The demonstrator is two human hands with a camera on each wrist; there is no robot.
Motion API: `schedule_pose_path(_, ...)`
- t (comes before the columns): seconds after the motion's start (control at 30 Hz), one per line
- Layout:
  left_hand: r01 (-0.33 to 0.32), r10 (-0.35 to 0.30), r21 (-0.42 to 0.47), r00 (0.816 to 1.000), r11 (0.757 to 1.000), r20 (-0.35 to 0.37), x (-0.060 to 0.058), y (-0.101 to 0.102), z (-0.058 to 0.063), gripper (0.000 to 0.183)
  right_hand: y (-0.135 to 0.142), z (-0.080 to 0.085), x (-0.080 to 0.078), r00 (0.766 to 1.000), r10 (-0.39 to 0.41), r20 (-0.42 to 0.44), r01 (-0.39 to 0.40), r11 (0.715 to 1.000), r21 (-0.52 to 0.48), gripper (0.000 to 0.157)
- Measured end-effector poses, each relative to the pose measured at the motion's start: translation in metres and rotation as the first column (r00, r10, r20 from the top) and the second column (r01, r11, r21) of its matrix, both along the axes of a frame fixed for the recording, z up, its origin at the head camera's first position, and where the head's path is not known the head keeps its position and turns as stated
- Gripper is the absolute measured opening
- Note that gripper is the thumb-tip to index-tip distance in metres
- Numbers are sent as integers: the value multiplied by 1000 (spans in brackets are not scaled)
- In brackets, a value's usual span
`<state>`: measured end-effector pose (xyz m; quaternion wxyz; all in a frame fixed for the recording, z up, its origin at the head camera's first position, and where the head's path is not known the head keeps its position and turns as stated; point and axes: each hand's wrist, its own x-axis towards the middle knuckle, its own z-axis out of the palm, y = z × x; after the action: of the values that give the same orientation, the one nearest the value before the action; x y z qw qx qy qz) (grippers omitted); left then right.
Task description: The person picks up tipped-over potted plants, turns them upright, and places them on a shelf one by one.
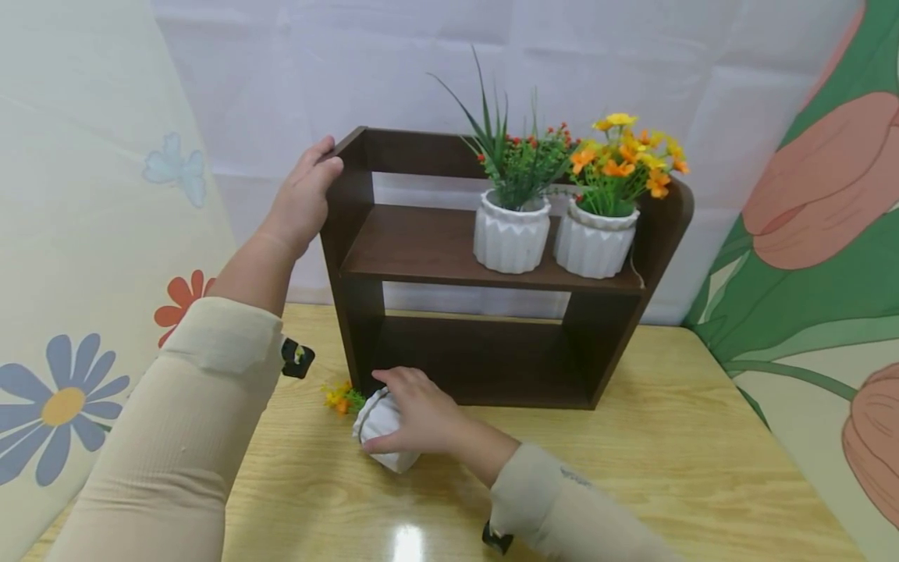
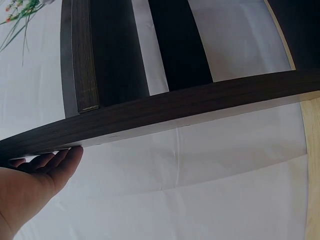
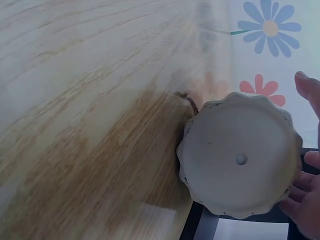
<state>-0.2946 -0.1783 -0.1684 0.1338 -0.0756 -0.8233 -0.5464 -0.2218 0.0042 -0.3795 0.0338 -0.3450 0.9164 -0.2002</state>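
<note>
A white fluted flowerpot (image 1: 379, 421) lies tipped on the table by the shelf's lower left corner, its yellow and orange flowers (image 1: 342, 400) pointing left. My right hand (image 1: 424, 414) grips it from above, with the thumb on the near side and fingers on the far side. The right wrist view shows the pot's round base (image 3: 240, 155) with a small central hole. At upper left, my left hand (image 1: 302, 195) rests its fingers against the outer side panel of the dark brown shelf (image 1: 421, 242); the left wrist view shows those fingers (image 2: 67, 167) along the panel (image 2: 190, 102).
Two more white pots stand on the shelf's upper board: one with grassy leaves and red berries (image 1: 511, 234), one with yellow and orange flowers (image 1: 597, 238). The shelf stands on a wood-grain table (image 1: 702, 468) before a white cloth (image 1: 337, 70). Flower-patterned walls flank both sides.
</note>
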Motion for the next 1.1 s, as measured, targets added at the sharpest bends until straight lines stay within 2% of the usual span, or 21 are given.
schedule_pose_path(0.37, 2, -2, -15, 1000, 1000, -7, 0, -1, -1, 60, -11, -9, -3, 999, -38, 29, 35, 994, 100, 98)
schedule_pose_path(0.9, -1, 1, -20, 1000, 1000, -6, -1, 0, 1, 60, -17, -14, -2, 996, -88, 2, 86, 971, 222, 102)
schedule_pose_path(1.1, -1, 1, -15, 1000, 1000, -7, 0, 0, 0, 59, -19, -14, -2, 993, -112, 32, 101, 968, 231, 98)
